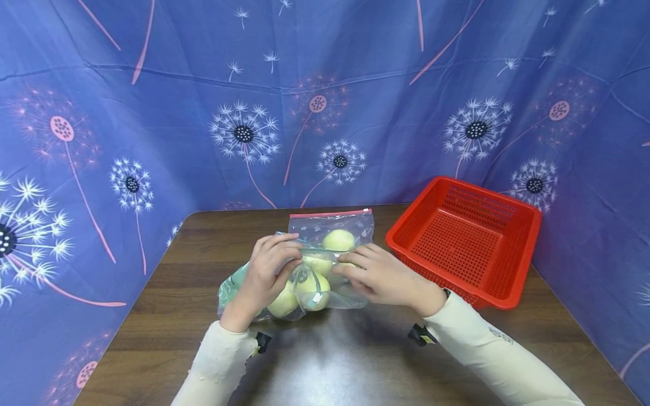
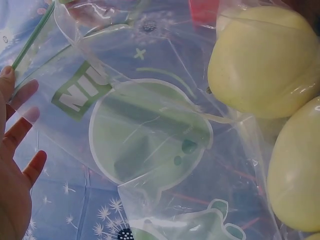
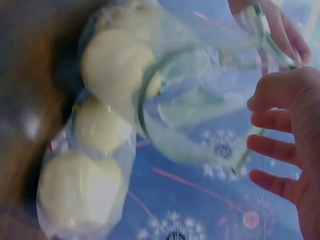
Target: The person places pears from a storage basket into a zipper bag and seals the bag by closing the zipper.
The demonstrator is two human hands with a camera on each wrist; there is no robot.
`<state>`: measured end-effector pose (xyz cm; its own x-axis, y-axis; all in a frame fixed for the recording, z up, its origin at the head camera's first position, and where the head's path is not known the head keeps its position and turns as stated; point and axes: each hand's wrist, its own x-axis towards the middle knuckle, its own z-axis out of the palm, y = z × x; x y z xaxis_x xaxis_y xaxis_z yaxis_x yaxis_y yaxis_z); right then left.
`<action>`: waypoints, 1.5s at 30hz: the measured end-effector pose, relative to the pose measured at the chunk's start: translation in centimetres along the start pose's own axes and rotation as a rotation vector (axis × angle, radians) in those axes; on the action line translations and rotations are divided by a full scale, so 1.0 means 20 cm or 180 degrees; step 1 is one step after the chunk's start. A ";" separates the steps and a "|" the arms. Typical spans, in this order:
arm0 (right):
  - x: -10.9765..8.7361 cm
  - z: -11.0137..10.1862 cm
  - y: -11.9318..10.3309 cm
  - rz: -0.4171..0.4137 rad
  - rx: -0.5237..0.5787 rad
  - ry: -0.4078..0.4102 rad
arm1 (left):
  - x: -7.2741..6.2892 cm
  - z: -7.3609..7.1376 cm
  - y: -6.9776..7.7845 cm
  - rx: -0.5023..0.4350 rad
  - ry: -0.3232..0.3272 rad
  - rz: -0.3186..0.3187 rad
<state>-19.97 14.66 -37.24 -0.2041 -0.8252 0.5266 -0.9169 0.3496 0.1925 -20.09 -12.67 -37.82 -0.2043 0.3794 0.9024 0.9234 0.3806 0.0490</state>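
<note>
A clear zip bag (image 1: pixel 235 288) with a green seal strip and green print holds round, pale yellow-green fruit (image 1: pixel 283 301). My left hand (image 1: pixel 269 268) pinches the bag's green-edged mouth at the left; in the left wrist view, fingers (image 2: pixel 34 167) show beside and behind the film. At the right side of the mouth, my right hand (image 1: pixel 378 276) holds the edge between thumb and fingers, the other fingers (image 3: pixel 272 150) spread. The mouth gapes as a loop in the right wrist view. Just behind lies a second clear bag (image 1: pixel 302 223) with a red seal strip, holding similar fruit (image 1: pixel 339 241).
A red perforated plastic basket (image 1: pixel 462 242) stands at the right on the brown wooden table (image 1: pixel 203 248). Blue cloth (image 1: pixel 178 129) printed with dandelions hangs behind the table and along its sides.
</note>
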 end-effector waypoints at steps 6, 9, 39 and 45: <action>-0.06 -0.01 0.09 0.0287 -0.0271 0.0241 | 0.00 0.01 0.00 -0.0002 -0.0024 0.0000; -0.07 0.00 0.11 0.0441 -0.0329 0.0256 | 0.00 0.01 0.01 0.0009 -0.0038 0.0000; -0.07 0.15 0.10 0.0552 -0.0504 0.0218 | -0.04 0.05 0.04 0.0082 -0.0351 -0.0028; -0.07 0.15 0.10 0.0604 -0.0444 0.0264 | -0.05 0.05 0.05 0.0063 -0.0396 0.0062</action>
<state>-22.53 15.23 -40.15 -0.3339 -0.7018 0.6293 -0.8075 0.5574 0.1932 -19.28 -11.73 -39.04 -0.2264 0.4882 0.8429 0.9212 0.3884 0.0225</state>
